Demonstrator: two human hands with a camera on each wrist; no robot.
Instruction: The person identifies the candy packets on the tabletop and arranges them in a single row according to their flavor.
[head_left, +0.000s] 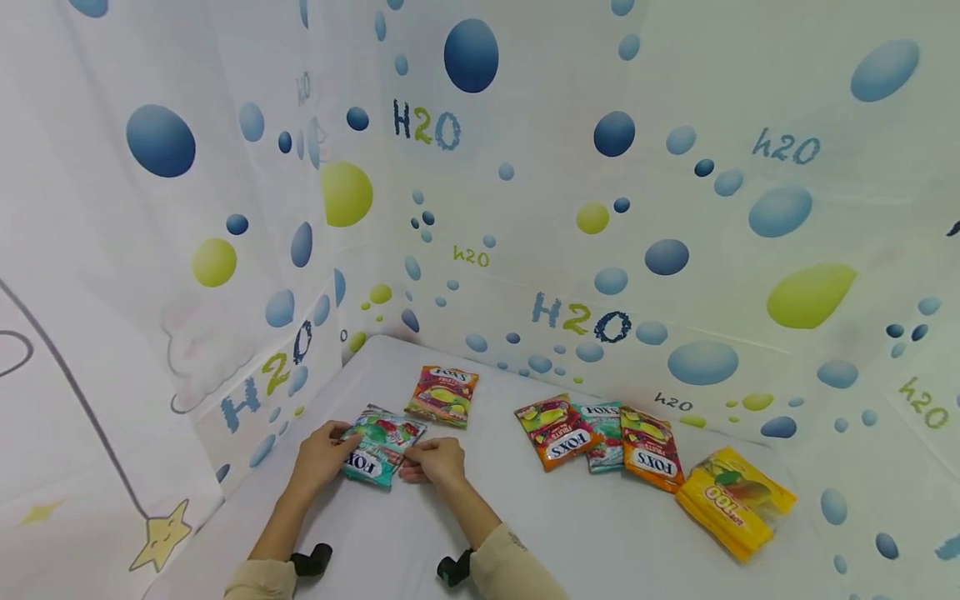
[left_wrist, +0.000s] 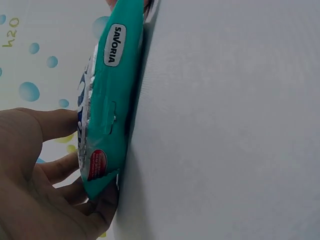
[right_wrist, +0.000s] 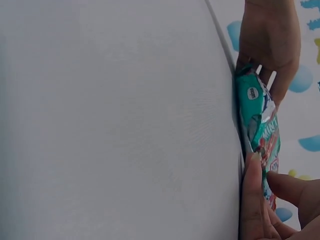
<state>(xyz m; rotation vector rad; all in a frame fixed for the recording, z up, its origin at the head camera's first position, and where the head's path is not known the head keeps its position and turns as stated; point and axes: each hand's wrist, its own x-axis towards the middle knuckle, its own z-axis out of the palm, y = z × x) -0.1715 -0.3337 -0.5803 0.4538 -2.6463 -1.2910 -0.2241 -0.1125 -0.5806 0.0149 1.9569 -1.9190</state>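
**Both hands on the green packet, left side of table**

From my remote seat, the head view puts the green packet (head_left: pixel 380 440) on the left part of the white table (head_left: pixel 487 525), between the person's hands. Fox's print along its near side; my left wrist view adds a Savoria label and a red oval. I can't tell whether all of its underside touches the table.

Left hand (head_left: pixel 322 457): holding the packet's left edge, thumb on the printed face, fingers tucked under. Right hand (head_left: pixel 437 462): thumb and index close together, pinching the right edge; my right wrist view shows that index low, near the tabletop.

Just beyond the packet I have a lone orange packet (head_left: pixel 444 396), lying flat. Well apart to the right, I log a cluster: a red-orange packet (head_left: pixel 553 432), partly over a second green packet (head_left: pixel 606 440), then another Fox's fruit packet (head_left: pixel 651 450) on its other side. A yellow bag (head_left: pixel 733 504) marked 100, with a mango picture, sits just beside that last one.

Beige sleeves (head_left: pixel 517 568), black wrist mounts (head_left: pixel 311 560). Behind everything I see white curtains (head_left: pixel 525 217) with blue and lime bubbles and H2O lettering.
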